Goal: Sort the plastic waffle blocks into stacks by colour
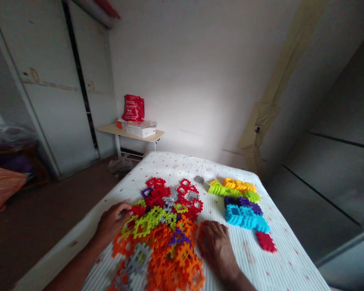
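A loose heap of interlocking toothed plastic building pieces, in orange (166,270), lime green (148,221), red (157,197), grey (140,257) and purple (178,237), lies between my hands. My left hand (111,221) is at the heap's left edge beside the green and red pieces, fingers bent and thumb apart, with nothing visible in it. On the right edge, next to the orange pieces, my right hand (214,247) rests low with its back up. Its fingers curl downward, slightly blurred, and their tips are hidden.
Sorted rows of yellow (238,185), lime (230,191), dark purple (245,204) and light blue pieces (245,217) lie right, with a red piece (266,241) nearer. The surface has a white ribbed cover (291,262). Behind stands a small table (109,129) bearing a red bag (134,108).
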Motion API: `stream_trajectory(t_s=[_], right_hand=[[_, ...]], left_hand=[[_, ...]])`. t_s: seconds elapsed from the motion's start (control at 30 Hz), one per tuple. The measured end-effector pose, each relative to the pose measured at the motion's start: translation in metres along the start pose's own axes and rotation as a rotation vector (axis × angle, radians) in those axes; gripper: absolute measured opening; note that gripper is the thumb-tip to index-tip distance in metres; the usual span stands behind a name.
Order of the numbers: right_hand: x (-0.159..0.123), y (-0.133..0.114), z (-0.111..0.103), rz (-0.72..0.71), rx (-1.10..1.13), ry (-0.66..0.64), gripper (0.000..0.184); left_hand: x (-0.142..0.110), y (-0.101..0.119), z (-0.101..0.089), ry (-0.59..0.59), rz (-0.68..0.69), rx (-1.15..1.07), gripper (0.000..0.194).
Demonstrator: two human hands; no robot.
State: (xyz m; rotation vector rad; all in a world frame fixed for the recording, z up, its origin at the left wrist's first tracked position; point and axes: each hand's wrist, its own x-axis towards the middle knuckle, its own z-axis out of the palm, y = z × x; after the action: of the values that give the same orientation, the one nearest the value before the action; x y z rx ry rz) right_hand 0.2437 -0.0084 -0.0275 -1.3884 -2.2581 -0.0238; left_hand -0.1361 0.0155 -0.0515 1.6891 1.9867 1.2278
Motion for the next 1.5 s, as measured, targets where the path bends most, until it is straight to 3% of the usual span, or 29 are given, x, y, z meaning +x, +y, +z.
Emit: stream_trajectory(t_s=[0.37, 0.57, 0.83, 1.07, 1.3, 1.5], right_hand=[[-0.004, 0.006, -0.002, 0.030, 0.019, 0.015, 0.025], [-0.001, 0.001, -0.005, 0.072, -0.006, 0.032, 0.009], [0.000, 0.005, -0.003, -0.013, 0.067, 0.051, 0.024], [0.046, -0.012, -0.003, -0.202, 0.161, 0.062, 0.033], [0.106, -0.049, 0.018, -0.276, 0.061, -0.122, 0.042], [0.119, -0.058, 0.036, -0.242, -0.005, -0.190, 0.021]], left_hand=[[0.001, -0.003, 0.000, 0.053, -0.066, -0.061, 0.034], [0.003, -0.010, 0.006, 0.094, -0.094, -0.113, 0.032], [0.004, -0.012, 0.006, 0.057, -0.052, -0.106, 0.032], [0.000, 0.005, -0.002, -0.011, -0.036, -0.016, 0.038], [-0.001, 0.007, -0.004, -0.087, -0.003, 0.113, 0.049], [0.001, 0.002, -0.001, -0.096, 0.019, 0.161, 0.049]])
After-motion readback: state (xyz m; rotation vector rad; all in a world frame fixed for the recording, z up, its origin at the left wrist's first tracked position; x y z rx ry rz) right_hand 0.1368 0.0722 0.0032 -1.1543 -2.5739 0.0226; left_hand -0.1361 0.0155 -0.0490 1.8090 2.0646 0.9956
